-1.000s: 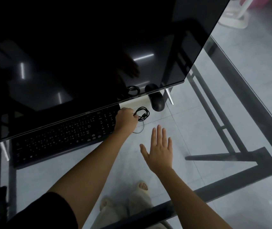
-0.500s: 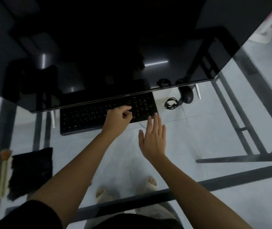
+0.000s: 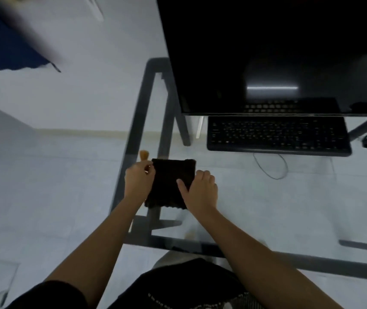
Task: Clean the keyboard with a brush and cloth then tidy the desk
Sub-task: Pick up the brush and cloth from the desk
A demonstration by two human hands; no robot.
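- Gripping the dark cloth (image 3: 171, 184) at its right edge: right hand (image 3: 201, 190), thumb on top, fingers curled.
- Left hand (image 3: 139, 181) is curled at the cloth's left edge, over the brush (image 3: 144, 155); cannot tell which it holds.
- Cloth lies on the glass table (image 3: 267, 197), left of the keyboard (image 3: 278, 136) below the monitor (image 3: 278, 52).

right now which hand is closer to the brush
Left. The left hand lies over the brush, whose wooden handle end shows just beyond its fingers; the right hand is on the other side of the black cloth, gripping its right edge.
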